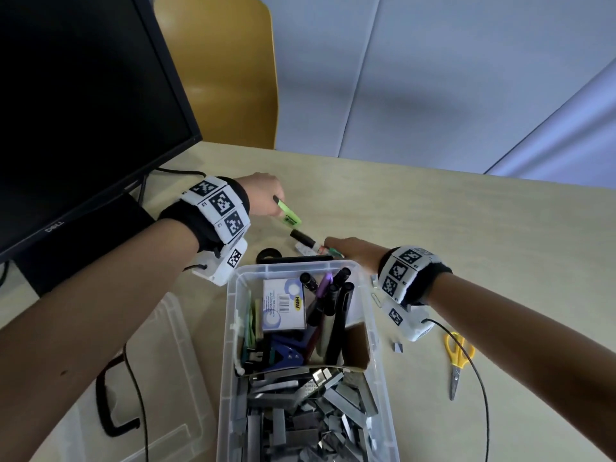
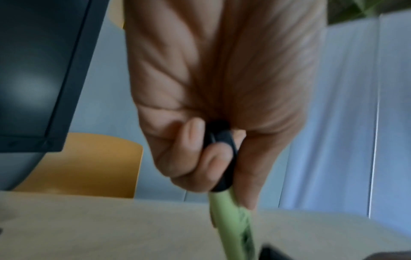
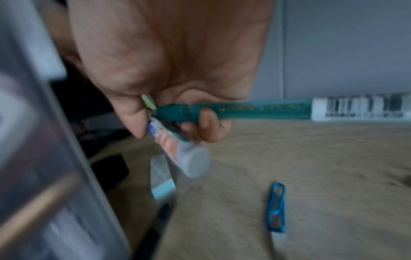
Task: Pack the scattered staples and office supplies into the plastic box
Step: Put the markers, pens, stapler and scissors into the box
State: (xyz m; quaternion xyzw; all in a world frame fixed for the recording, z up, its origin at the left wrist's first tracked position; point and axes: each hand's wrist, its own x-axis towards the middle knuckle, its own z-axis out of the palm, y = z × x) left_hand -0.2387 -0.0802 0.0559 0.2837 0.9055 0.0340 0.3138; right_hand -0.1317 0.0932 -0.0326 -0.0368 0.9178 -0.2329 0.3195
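The monitor bezel reads "DELL"; the staple carton in the plastic box bears "HBW".

Worktop: pale beige wood-grain surface, far edge running left to right below the wall. Black Dell monitor stands at the far left corner, screen dark; a mustard-yellow chair back rises behind the far edge just beside it. Wall of pale blue-grey panels with vertical seams; light soft, even.
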